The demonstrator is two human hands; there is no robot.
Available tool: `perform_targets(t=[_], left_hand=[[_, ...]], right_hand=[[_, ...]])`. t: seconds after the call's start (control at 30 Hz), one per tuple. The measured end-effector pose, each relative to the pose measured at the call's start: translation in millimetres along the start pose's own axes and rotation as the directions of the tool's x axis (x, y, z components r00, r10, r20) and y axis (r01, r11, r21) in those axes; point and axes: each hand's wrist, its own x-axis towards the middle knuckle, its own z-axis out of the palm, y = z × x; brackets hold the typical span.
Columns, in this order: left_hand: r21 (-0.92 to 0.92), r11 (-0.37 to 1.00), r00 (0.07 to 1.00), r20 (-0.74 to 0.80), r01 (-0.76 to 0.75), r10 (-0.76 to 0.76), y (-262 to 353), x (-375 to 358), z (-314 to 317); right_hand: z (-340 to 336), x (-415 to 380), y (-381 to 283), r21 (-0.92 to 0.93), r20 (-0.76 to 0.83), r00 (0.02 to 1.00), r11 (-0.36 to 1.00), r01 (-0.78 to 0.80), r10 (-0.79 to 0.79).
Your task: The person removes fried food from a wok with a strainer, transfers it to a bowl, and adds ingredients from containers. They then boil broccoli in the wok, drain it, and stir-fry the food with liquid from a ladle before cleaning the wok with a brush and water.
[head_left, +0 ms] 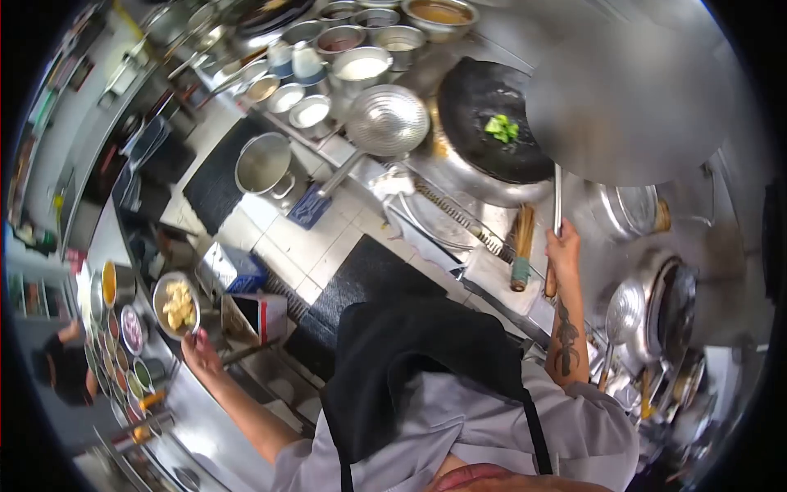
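My left hand reaches out to the left, its fingers closed on the rim of a metal bowl at the counter's edge. Pale yellow chunks fill the bowl. On the other side, my right hand is wrapped round the long handle of a metal cooking tool with a wooden end. The tool's head is hidden behind a grey blur. Green vegetable pieces lie in the black wok beyond that hand.
A bamboo brush lies by the stove edge. A perforated strainer rests left of the wok, near several seasoning bowls. A stockpot stands below them. Another person is at far left. A grey blur covers the upper right.
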Motion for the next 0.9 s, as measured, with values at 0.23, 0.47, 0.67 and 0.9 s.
perform_targets(t=[0.23,0.47,0.67,0.9], left_hand=[[0.145,0.982,0.799,0.573,0.123,-0.185,-98,-54,345],[0.337,0.932,0.368,0.857,0.131,-0.361,-235,-137,584],[0.478,0.837,0.201,0.877,-0.265,-0.437,-380,-180,701],[-0.179,0.633,-0.189,0.981,-0.753,0.053,-428,-214,730]], right_hand=[[-6,-13,-20,0.091,0.046,0.995,0.992,-0.092,0.088],[12,-18,-46,0.274,0.084,0.98,0.941,-0.198,0.181],[29,-14,-74,0.329,0.119,0.933,0.873,-0.361,0.341],[42,0,-91,0.434,0.102,0.891,0.786,-0.44,0.442]])
